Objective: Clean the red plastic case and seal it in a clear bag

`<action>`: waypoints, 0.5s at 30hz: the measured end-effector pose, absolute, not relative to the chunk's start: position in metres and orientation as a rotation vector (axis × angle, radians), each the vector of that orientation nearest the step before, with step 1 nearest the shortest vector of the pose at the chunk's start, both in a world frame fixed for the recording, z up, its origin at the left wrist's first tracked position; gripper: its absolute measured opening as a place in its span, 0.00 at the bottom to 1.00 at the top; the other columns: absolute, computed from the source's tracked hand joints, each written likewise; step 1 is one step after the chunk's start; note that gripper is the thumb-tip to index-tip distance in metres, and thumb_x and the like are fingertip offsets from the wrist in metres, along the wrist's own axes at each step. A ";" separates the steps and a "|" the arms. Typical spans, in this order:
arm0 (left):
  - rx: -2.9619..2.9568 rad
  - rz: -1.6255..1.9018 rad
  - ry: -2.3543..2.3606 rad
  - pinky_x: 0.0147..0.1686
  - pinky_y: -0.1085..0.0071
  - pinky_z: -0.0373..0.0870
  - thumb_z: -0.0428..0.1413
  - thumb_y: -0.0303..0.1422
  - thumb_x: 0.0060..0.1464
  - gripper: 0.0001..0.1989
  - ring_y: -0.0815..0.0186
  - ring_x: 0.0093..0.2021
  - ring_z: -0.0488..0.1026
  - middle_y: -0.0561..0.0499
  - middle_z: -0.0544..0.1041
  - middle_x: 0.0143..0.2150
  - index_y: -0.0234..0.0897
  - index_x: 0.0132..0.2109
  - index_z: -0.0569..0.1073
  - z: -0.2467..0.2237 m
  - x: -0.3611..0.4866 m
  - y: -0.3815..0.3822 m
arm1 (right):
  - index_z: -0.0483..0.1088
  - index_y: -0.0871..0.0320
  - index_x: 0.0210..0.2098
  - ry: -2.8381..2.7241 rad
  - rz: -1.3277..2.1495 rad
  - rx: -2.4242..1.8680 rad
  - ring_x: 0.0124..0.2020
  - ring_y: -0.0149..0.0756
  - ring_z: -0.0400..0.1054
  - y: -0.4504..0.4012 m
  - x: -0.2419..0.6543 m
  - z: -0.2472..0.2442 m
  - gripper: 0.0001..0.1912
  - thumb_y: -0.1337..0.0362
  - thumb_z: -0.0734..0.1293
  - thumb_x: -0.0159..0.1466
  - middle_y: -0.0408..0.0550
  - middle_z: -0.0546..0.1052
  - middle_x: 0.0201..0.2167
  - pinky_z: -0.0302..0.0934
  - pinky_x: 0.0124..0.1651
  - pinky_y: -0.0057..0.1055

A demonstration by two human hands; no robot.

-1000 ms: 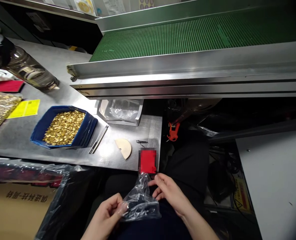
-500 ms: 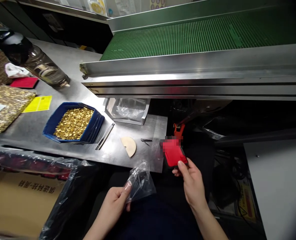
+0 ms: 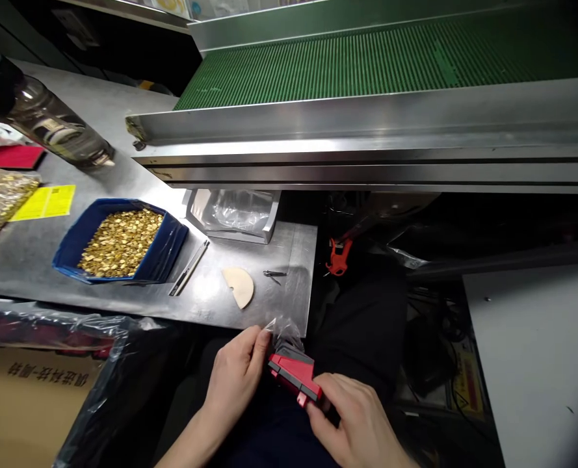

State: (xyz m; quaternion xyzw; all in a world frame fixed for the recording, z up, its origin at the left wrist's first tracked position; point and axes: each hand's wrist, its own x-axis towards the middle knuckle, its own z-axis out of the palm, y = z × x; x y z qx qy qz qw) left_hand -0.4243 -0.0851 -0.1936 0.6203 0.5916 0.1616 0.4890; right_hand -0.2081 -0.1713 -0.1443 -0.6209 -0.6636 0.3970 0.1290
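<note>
My left hand (image 3: 238, 372) is closed, pinching the edge of a clear plastic bag (image 3: 287, 329) between thumb and fingers. My right hand (image 3: 354, 416) grips a boxy red-and-black plastic item (image 3: 296, 376) by its near end. The item's dark far end meets the bag; how far inside it reaches, I cannot tell. Both hands are low over my lap, just off the metal table's (image 3: 289, 302) front edge. On that table, closest to the hands, lie a pale wooden half-disc (image 3: 240, 286) and a small dark metal tool (image 3: 274, 273), perhaps nail clippers.
A blue bin (image 3: 67, 260) holds small gold-coloured pieces; a slim cutter (image 3: 189, 268) lies beside it. Behind stands a grey tray (image 3: 265, 233) with clear bags, under a green conveyor (image 3: 308, 75). A bottle (image 3: 59, 123) is at left, a plastic-lined carton (image 3: 35, 416) at lower left.
My right hand has brought the red-and-black item down and left to the bag, turning it. My left hand has risen slightly with the bag. The view has shifted a little to the right.
</note>
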 end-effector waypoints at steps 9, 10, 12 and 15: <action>1.678 0.454 1.252 0.43 0.70 0.66 0.48 0.33 0.72 0.06 0.62 0.41 0.75 0.52 0.76 0.44 0.44 0.51 0.69 -0.180 -0.408 -0.094 | 0.72 0.55 0.39 -0.843 1.401 -1.912 0.31 0.40 0.72 -0.177 -0.217 -0.160 0.21 0.43 0.63 0.69 0.48 0.77 0.29 0.64 0.33 0.30; 1.688 0.440 1.272 0.41 0.70 0.66 0.49 0.32 0.72 0.05 0.62 0.40 0.75 0.53 0.76 0.42 0.44 0.50 0.69 -0.180 -0.407 -0.096 | 0.72 0.55 0.38 -0.819 1.393 -1.908 0.32 0.41 0.72 -0.179 -0.218 -0.162 0.21 0.42 0.63 0.69 0.48 0.77 0.28 0.65 0.33 0.30; 1.688 0.403 1.309 0.39 0.69 0.66 0.50 0.30 0.70 0.03 0.62 0.37 0.74 0.54 0.75 0.39 0.43 0.47 0.68 -0.179 -0.407 -0.098 | 0.72 0.54 0.38 -0.821 1.373 -1.929 0.33 0.42 0.74 -0.182 -0.222 -0.165 0.21 0.42 0.63 0.69 0.48 0.78 0.29 0.66 0.35 0.30; 1.643 0.435 1.295 0.35 0.70 0.66 0.52 0.31 0.70 0.04 0.64 0.34 0.73 0.55 0.74 0.36 0.43 0.42 0.69 -0.175 -0.408 -0.101 | 0.73 0.53 0.42 -0.978 1.277 -2.000 0.34 0.42 0.75 -0.183 -0.224 -0.162 0.18 0.46 0.63 0.70 0.48 0.80 0.33 0.66 0.39 0.32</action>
